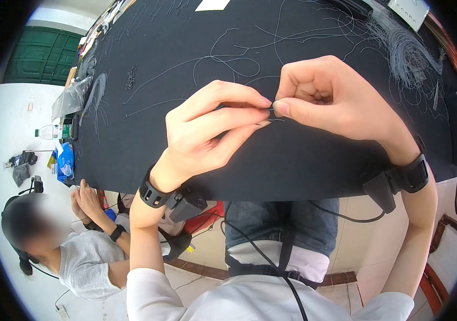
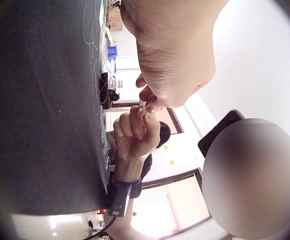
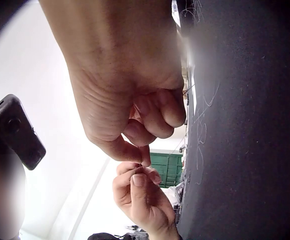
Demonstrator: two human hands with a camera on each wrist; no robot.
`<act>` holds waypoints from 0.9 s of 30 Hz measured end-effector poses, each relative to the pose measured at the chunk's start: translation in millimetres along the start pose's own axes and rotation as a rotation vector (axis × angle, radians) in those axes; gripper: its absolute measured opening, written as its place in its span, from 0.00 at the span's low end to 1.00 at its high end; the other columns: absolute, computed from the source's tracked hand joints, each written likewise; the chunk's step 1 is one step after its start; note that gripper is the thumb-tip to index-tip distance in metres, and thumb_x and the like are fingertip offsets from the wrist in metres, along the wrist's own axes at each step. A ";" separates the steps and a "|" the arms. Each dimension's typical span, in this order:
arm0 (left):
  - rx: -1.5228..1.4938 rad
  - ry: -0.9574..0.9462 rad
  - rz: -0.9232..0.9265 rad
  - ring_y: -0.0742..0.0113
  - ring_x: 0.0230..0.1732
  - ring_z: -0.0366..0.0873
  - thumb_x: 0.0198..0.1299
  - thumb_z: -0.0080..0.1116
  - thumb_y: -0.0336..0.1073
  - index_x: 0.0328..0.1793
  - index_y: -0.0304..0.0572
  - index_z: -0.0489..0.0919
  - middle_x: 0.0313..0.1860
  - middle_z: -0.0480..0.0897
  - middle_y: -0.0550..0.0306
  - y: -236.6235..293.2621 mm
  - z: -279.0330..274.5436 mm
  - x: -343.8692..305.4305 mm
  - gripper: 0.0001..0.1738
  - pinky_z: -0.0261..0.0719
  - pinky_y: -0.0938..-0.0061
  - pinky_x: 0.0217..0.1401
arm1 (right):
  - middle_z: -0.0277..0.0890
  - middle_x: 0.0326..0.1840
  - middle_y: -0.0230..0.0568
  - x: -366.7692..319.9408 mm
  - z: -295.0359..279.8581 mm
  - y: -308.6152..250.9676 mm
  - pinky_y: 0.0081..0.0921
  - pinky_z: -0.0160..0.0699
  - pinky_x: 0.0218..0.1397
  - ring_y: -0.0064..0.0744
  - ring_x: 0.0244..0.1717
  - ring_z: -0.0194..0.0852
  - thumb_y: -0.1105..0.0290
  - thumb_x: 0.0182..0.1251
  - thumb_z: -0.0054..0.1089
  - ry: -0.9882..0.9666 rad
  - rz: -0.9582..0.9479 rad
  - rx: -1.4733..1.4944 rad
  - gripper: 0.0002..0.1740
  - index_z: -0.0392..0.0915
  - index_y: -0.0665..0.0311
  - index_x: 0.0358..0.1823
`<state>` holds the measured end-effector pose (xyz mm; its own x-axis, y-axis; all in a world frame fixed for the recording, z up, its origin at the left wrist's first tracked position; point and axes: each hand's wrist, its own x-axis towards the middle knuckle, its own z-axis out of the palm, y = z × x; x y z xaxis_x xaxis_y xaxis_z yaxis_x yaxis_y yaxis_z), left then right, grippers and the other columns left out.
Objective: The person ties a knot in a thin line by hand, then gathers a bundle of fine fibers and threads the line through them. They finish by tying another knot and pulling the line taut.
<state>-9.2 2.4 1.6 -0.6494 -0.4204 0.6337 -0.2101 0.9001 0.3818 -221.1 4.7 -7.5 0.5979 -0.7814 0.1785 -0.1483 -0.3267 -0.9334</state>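
Over the black-covered table, my left hand point(image 1: 207, 128) and right hand point(image 1: 335, 101) meet fingertip to fingertip. Between them runs a thin grey cord point(image 1: 276, 120), its short end poking out by the left fingertips. My left thumb and fingers pinch the cord, the fingers fairly straight. On the right, thumb and index finger pinch it while the other fingers curl into the palm. In the right wrist view the left hand point(image 3: 147, 200) sits just below the right hand point(image 3: 120, 90). Most of the pinched cord is hidden by the fingertips.
Loose grey cords point(image 1: 212, 56) trail across the black tabletop point(image 1: 132, 139) beyond my hands. A thick bundle of cord point(image 1: 413, 56) lies at the back right. Plastic bags point(image 1: 70, 99) and a bottle point(image 1: 49, 131) stand at the left edge. Another person point(image 1: 86, 257) sits at the left.
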 end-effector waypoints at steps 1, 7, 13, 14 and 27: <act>-0.008 0.008 -0.006 0.67 0.31 0.78 0.39 0.64 0.19 0.31 0.35 0.82 0.36 0.81 0.53 -0.6 1.0 -1.2 0.10 0.77 0.81 0.30 | 0.62 0.10 0.29 -0.2 0.2 -0.4 0.17 0.50 0.18 0.16 0.12 0.53 0.67 0.61 0.55 0.003 0.001 0.001 0.12 0.74 0.68 0.24; -0.015 0.009 -0.012 0.68 0.31 0.78 0.39 0.64 0.19 0.31 0.36 0.82 0.36 0.81 0.54 -1.3 1.5 -1.9 0.10 0.76 0.80 0.30 | 0.62 0.10 0.29 0.2 0.4 1.4 0.17 0.50 0.18 0.15 0.12 0.53 0.67 0.61 0.55 0.006 -0.006 -0.010 0.12 0.74 0.68 0.24; 0.006 0.000 -0.004 0.68 0.31 0.78 0.39 0.64 0.19 0.31 0.36 0.82 0.35 0.81 0.54 -0.3 0.7 -0.8 0.10 0.76 0.81 0.30 | 0.62 0.10 0.29 0.1 0.7 1.0 0.17 0.50 0.18 0.15 0.12 0.53 0.67 0.61 0.55 0.005 0.002 -0.007 0.12 0.75 0.69 0.25; 0.008 0.001 -0.007 0.68 0.31 0.78 0.39 0.64 0.19 0.31 0.36 0.82 0.35 0.80 0.54 -0.2 1.0 -1.1 0.10 0.76 0.81 0.30 | 0.62 0.10 0.29 0.1 0.7 0.9 0.17 0.50 0.18 0.15 0.12 0.53 0.67 0.61 0.55 0.002 0.003 -0.003 0.12 0.75 0.69 0.25; -0.225 -0.019 -0.265 0.67 0.38 0.76 0.45 0.58 0.15 0.35 0.32 0.79 0.38 0.78 0.49 -8.9 2.3 -8.2 0.10 0.75 0.77 0.39 | 0.68 0.12 0.35 2.3 4.6 1.6 0.19 0.56 0.19 0.19 0.14 0.60 0.68 0.60 0.55 0.050 0.063 -0.045 0.11 0.76 0.72 0.29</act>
<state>-3.7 -1.8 -8.5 -0.6074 -0.6322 0.4810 -0.2082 0.7110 0.6716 -216.4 4.8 -10.0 0.5467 -0.8261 0.1365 -0.2199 -0.2990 -0.9286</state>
